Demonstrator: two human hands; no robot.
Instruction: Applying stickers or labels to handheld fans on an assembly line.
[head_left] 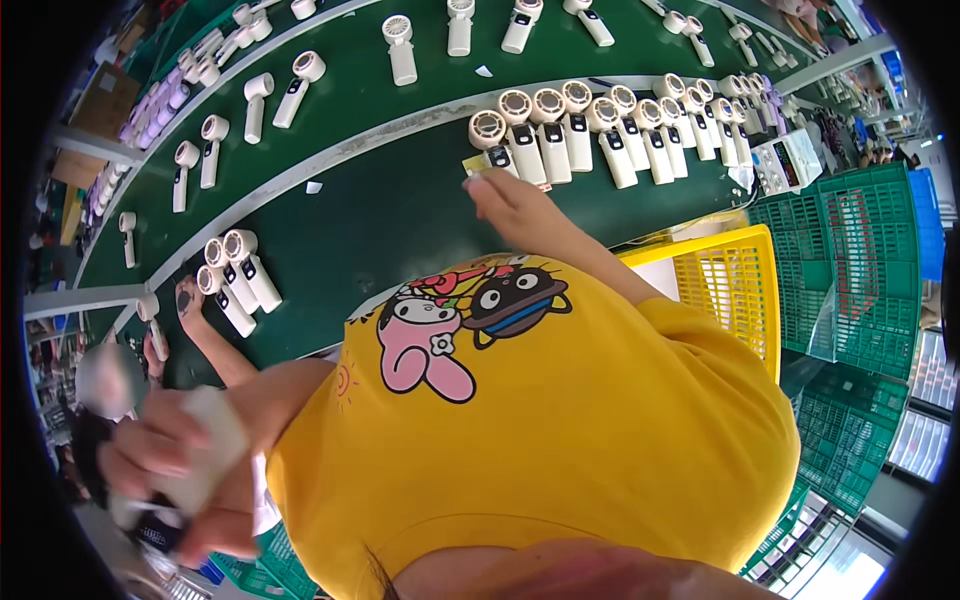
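Observation:
Close to the camera at lower left, my left hand [170,450] is closed round a white handheld fan [205,455], blurred, with a dark part showing at its lower end. My right hand [515,208] reaches over the green table, its fingers curled in by the lower end of a white handheld fan [488,130]. A small yellow piece [474,165] shows beside those fingertips; whether they grip it or the fan is hidden. This fan lies at the left end of several similar white fans [620,150] with round heads and dark display windows.
Several fans [240,265] lie at the left, by another person's hand [188,298]. Behind a raised grey edge [360,140], a green belt [350,90] carries spaced-out fans. A white instrument box [790,160], a yellow basket [765,290] and green crates [850,270] stand at right.

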